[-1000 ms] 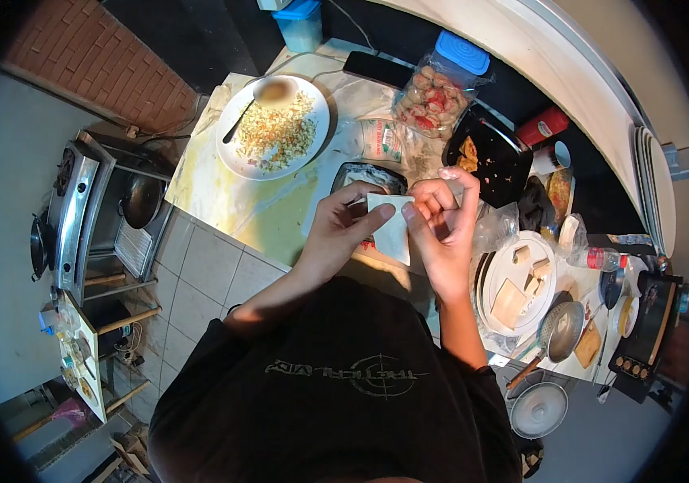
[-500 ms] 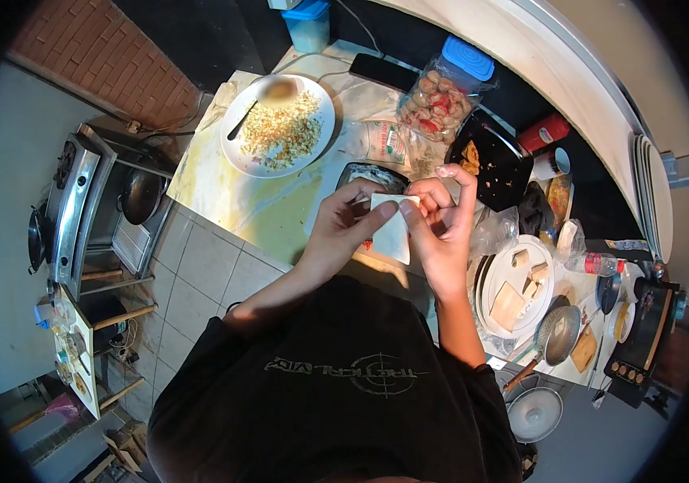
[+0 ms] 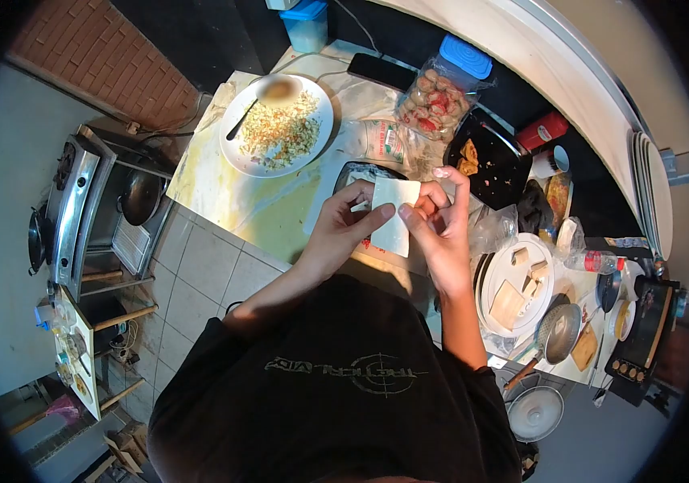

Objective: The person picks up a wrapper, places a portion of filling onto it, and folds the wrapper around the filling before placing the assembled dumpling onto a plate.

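Observation:
A pale, thin rectangular wrapper [image 3: 394, 235] is held upright between my two hands, above the near edge of the table. My left hand [image 3: 343, 221] pinches its left side, thumb on the near face and fingers behind. On the right side, the thumb and fingers of my right hand [image 3: 441, 229] grip it, with one finger raised and whitish stuff on its tip. Behind the wrapper is a dark tray [image 3: 354, 171] with something white in it, partly hidden by my hands.
A white plate [image 3: 320, 133] of chopped filling with a spoon lies at the back left. Behind my hands are plastic bags [image 3: 433, 101] and a black container [image 3: 501, 173]. To the right are a plate [image 3: 538, 306] with wrapper pieces, a small pan [image 3: 559, 334] and a bottle [image 3: 594, 263].
The wrapper's top edge now stands higher above my fingertips, and the sheet looks flatter and straighter. Both hands have hardly moved.

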`<state>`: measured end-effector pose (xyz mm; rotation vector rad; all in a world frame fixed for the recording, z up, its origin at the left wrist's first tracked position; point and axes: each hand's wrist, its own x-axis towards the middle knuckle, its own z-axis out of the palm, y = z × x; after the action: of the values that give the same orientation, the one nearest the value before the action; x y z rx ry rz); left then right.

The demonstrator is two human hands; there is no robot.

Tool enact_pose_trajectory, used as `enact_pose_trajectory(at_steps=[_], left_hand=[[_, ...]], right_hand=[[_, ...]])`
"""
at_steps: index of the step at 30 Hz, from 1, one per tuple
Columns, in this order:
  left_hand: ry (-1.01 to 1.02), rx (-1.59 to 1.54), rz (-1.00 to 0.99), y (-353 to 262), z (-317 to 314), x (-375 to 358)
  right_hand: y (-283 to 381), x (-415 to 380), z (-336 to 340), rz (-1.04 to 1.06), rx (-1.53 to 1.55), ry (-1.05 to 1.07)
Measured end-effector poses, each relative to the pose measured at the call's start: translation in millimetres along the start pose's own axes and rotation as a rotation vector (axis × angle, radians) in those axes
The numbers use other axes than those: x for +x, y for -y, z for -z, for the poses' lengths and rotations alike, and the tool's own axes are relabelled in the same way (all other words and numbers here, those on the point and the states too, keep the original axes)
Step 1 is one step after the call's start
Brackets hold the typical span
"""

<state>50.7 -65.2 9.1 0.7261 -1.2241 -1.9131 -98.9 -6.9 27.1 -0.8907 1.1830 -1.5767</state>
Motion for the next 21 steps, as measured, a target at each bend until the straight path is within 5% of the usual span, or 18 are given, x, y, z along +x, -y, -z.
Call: enact_pose_trajectory(at_steps=[21], left_hand=[[-0.067,-0.015,0.017,9.6,1.6,0.6]], right_hand=[[-1.9,5.1,-6.5,-0.021,0.112,0.005]])
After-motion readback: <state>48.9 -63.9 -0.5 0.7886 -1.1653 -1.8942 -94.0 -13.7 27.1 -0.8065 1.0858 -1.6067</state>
